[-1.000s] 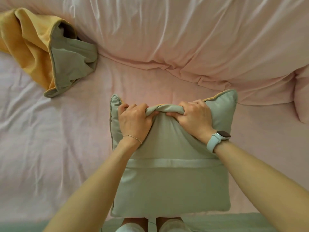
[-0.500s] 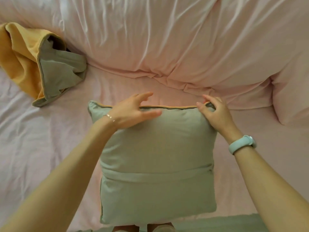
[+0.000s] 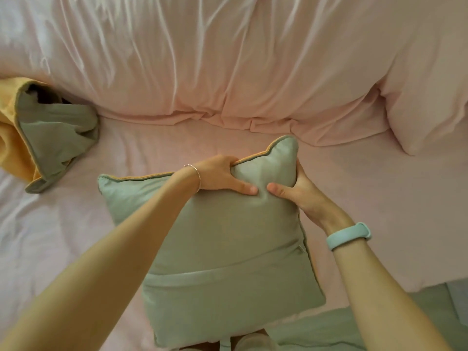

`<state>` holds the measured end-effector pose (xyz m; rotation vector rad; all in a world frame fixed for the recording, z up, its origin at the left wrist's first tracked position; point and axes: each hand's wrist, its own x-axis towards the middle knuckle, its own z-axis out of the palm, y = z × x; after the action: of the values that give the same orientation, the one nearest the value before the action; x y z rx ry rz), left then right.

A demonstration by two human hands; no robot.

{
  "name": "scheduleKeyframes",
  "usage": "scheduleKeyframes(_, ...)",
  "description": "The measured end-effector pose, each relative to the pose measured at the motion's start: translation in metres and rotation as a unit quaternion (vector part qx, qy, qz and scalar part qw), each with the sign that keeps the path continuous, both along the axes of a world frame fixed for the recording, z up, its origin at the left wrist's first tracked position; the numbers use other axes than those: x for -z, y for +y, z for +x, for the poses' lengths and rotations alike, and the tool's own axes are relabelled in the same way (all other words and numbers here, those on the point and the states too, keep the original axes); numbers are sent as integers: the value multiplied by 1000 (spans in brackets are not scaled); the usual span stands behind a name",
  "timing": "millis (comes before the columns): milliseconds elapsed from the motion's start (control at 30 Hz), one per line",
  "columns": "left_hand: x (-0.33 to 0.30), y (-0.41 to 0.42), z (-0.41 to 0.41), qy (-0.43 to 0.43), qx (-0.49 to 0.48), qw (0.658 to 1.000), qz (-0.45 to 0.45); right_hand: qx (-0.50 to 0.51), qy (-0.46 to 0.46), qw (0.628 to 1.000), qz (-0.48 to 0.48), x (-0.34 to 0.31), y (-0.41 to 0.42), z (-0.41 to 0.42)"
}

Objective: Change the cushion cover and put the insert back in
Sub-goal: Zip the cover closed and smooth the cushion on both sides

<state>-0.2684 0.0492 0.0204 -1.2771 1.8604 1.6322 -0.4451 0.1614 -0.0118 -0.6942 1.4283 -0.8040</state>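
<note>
Both arms reach forward and meet at the far right corner of the sage-green cushion [image 3: 222, 249]. The left hand [image 3: 217, 177] comes in across the top edge, thumb pressed flat on the near face, the other fingers hooked over the piped seam and out of sight behind it. It grips the cushion there. A thin bracelet [image 3: 196, 177] sits on that wrist. The right hand [image 3: 301, 196] clamps the same corner from the side, thumb on the front pointing toward the left thumb, fingers wrapped around the right edge. The two thumbs are just apart, and the fabric dimples between them. A pale blue-green wristband [image 3: 348, 235] circles the right wrist.

The cushion lies on the bed, tilted, with the gripped corner puffed up and pointing away. Mustard piping runs along the far seam. An overlap flap crosses the lower part of the near face. No label or writing can be read anywhere.

Pink sheet [image 3: 379, 211] covers the bed, creased on the left. A bulky pink duvet [image 3: 228, 59] is heaped across the far side. Off to the left, well apart from the cushion, a loose yellow-and-green cover [image 3: 50, 138] lies crumpled. Green fabric shows at the bottom right edge.
</note>
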Motion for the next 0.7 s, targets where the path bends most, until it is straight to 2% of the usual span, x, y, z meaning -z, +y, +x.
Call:
scheduleKeyframes(100, 12, 20, -11, -13, -62, 989, -137, 104, 90, 990, -6, 2, 2, 17)
scheduleKeyframes(200, 19, 43, -23, -68, -100, 943, -311, 210, 236, 948, -21, 9, 2, 36)
scheduleKeyframes(267, 20, 48, -25, -96, -113, 912, -383, 231, 301, 925, -20, 10, -4, 40)
scheduleKeyframes(333, 19, 45, -19, -98, -169, 889, -414, 196, 295, 934, -50, 5, -17, 37)
scheduleKeyframes(467, 14, 43, 11, -54, -316, 872, -370, 21, 160, 985, -67, -7, -39, 29)
scheduleKeyframes(567, 10, 48, 43, -6, -384, 866, -321, 12, 116, 993, -28, -7, -39, 44)
scheduleKeyframes(600, 6, 47, 55, 12, -384, 877, -288, 13, 113, 993, -33, -6, -38, 53)
scheduleKeyframes(700, -21, 26, 90, 67, -298, 944, -127, 64, 114, 989, -65, -12, -44, 80)
